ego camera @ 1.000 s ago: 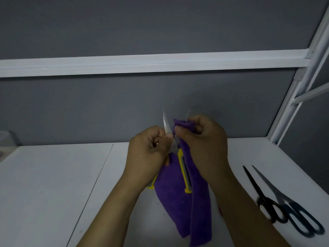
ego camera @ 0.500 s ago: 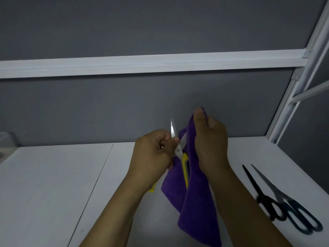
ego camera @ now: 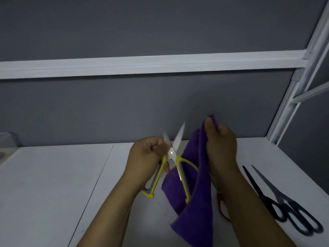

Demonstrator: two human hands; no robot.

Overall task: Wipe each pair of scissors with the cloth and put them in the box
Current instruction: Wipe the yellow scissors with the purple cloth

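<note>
**Yellow scissors held open beside a purple cloth**

Nearest me, the soft purple cloth [ego camera: 194,216] hangs folded above the smooth white table [ego camera: 53,184], whose top runs wide to the left. My right hand [ego camera: 220,148] pinches the cloth's top edge. My left hand [ego camera: 146,157] has its grip clamped on the yellow-handled scissors [ego camera: 172,153] near the pivot, steel blades spread upward. Black scissors [ego camera: 265,196] and blue-handled scissors [ego camera: 284,200] lie by the table's right edge, before the grey wall [ego camera: 160,107].
</note>
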